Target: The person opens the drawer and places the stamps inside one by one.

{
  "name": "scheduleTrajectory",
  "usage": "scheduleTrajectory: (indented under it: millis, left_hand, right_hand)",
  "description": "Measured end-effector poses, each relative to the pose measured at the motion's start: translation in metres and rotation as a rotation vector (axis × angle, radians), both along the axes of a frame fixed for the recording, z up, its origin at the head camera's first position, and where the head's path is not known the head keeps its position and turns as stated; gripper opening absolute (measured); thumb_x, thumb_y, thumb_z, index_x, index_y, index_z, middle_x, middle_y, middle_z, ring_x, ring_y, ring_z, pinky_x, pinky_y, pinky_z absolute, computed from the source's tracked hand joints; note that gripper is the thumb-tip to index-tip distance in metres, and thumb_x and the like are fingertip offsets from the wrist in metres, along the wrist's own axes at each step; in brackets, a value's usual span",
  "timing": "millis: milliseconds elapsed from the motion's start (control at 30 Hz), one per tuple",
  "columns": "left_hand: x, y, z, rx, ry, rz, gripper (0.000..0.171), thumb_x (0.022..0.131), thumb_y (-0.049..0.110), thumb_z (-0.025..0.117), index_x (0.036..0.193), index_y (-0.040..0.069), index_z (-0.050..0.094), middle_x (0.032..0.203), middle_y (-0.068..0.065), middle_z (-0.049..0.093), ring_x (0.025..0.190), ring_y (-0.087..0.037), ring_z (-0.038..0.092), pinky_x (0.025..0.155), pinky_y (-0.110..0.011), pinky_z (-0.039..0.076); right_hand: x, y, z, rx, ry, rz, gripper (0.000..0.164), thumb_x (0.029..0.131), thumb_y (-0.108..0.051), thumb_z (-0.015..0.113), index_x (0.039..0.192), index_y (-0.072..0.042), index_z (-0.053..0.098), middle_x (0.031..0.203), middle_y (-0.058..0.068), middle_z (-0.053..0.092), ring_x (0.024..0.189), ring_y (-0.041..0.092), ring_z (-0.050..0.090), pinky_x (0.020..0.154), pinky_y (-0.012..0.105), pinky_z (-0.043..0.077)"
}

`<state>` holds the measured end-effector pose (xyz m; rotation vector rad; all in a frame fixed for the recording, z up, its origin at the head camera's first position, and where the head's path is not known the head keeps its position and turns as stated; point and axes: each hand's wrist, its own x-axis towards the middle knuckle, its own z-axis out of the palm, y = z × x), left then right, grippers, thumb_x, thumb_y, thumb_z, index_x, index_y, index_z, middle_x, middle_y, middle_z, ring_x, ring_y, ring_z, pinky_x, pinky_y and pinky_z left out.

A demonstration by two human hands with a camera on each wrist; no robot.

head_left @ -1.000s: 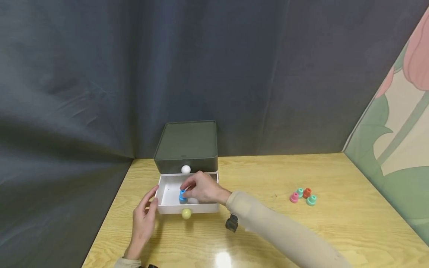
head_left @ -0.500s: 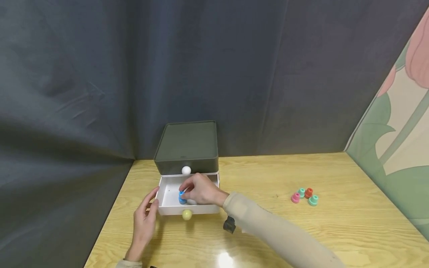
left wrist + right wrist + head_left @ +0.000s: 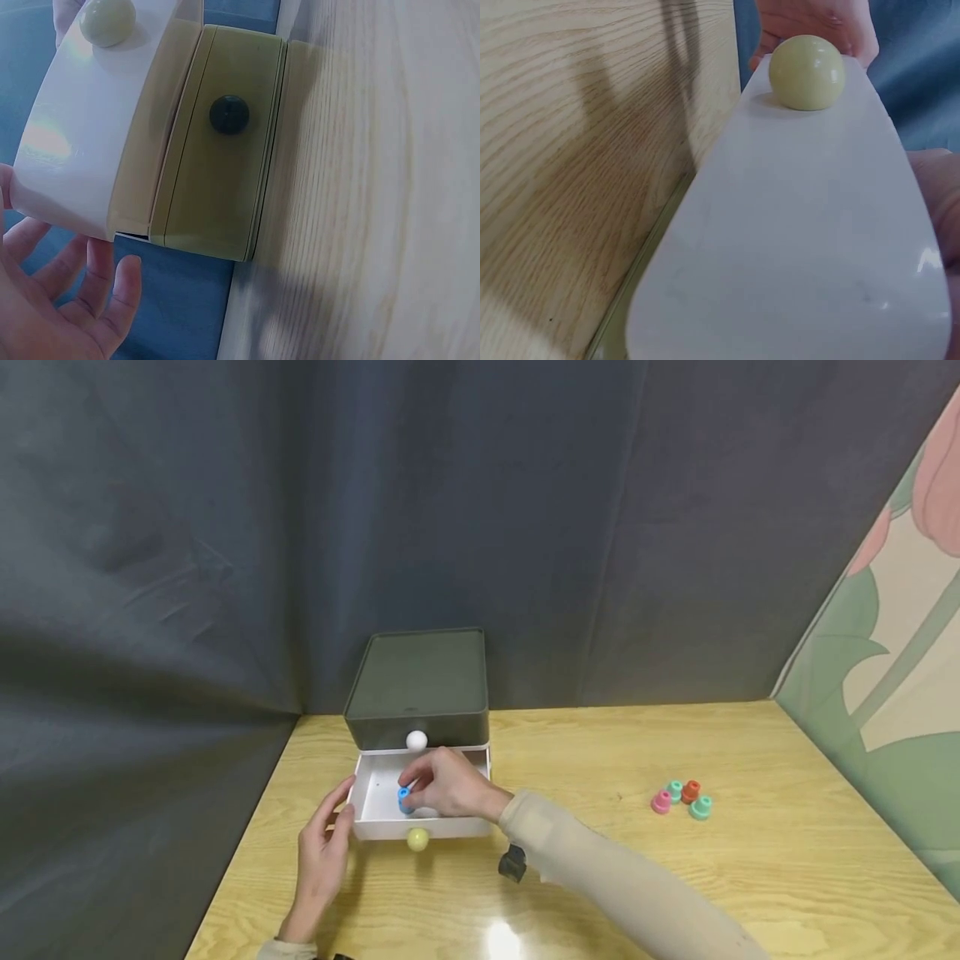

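A white drawer [image 3: 375, 830] with a yellow-green ball knob [image 3: 417, 839] stands pulled out of a small drawer cabinet [image 3: 427, 672]. Inside it, my right hand [image 3: 450, 783] pinches a small blue stepped piece [image 3: 403, 797] with a hole in its top, between thumb and fingers. In the right wrist view the drawer front hides that piece. My left hand [image 3: 322, 852] touches the drawer's left side and front corner. Its fingers [image 3: 96, 277] look extended and spread in the left wrist view.
Several similar pieces, among them a pink one [image 3: 661, 802] and a red one [image 3: 691, 791], stand on the wooden table [image 3: 570, 752] to the right. A white knob [image 3: 416, 741] sits above the drawer; below is a closed olive drawer [image 3: 225, 172] with a dark knob.
The blue piece has shifted slightly left inside the drawer, still between my right fingers. The left hand stays at the drawer's corner. The head view has moved a little.
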<state>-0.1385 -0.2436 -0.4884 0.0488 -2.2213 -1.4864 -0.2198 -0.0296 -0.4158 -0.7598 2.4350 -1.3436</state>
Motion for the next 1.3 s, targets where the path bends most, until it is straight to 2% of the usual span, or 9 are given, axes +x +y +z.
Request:
scheduleTrajectory:
  millis: [300, 567, 867, 1100, 1300]
  left_hand:
    - [0.001, 0.000, -0.001, 0.004, -0.002, 0.003, 0.037, 0.108, 0.005, 0.056, 0.142, 0.010, 0.069, 0.139, -0.017, 0.071, 0.087, 0.002, 0.063, 0.069, -0.020, 0.051]
    - [0.002, -0.002, 0.000, -0.001, -0.009, 0.002, 0.037, 0.109, 0.006, 0.055, 0.143, 0.010, 0.068, 0.139, -0.018, 0.070, 0.088, 0.001, 0.063, 0.070, -0.019, 0.050]
    - [0.001, 0.000, -0.002, 0.015, -0.004, 0.001, 0.038, 0.108, 0.004, 0.055, 0.143, 0.009, 0.068, 0.140, -0.018, 0.070, 0.087, 0.002, 0.063, 0.069, -0.019, 0.051]
    - [0.000, 0.001, -0.001, 0.004, -0.017, -0.003, 0.038, 0.109, 0.006, 0.055, 0.144, 0.010, 0.068, 0.141, -0.018, 0.070, 0.088, 0.001, 0.063, 0.070, -0.019, 0.050]
    - [0.001, -0.001, -0.002, -0.002, -0.022, 0.002, 0.038, 0.108, 0.006, 0.055, 0.144, 0.010, 0.068, 0.141, -0.018, 0.070, 0.087, 0.001, 0.062, 0.068, -0.022, 0.052]
  right_hand:
    - [0.009, 0.007, 0.004, -0.031, 0.047, -0.011, 0.021, 0.085, -0.010, 0.090, 0.105, -0.007, 0.083, 0.096, 0.003, 0.083, 0.086, 0.008, 0.075, 0.074, 0.018, 0.055]
    - [0.021, 0.018, 0.011, -0.130, 0.092, -0.018, 0.021, 0.089, -0.008, 0.084, 0.109, -0.002, 0.082, 0.098, 0.006, 0.082, 0.090, 0.014, 0.075, 0.080, 0.019, 0.058]
    - [0.031, 0.037, 0.007, -0.213, 0.112, -0.066, 0.017, 0.091, -0.006, 0.080, 0.107, 0.000, 0.082, 0.099, 0.009, 0.082, 0.090, 0.015, 0.076, 0.084, 0.024, 0.060]
    - [0.037, 0.056, 0.003, -0.272, 0.113, -0.111, 0.018, 0.093, -0.005, 0.078, 0.110, 0.002, 0.080, 0.107, 0.016, 0.081, 0.094, 0.025, 0.078, 0.083, 0.023, 0.060]
    - [0.039, 0.067, -0.001, -0.296, 0.140, -0.126, 0.019, 0.093, -0.006, 0.079, 0.110, 0.002, 0.080, 0.108, 0.018, 0.081, 0.092, 0.022, 0.078, 0.085, 0.027, 0.062]
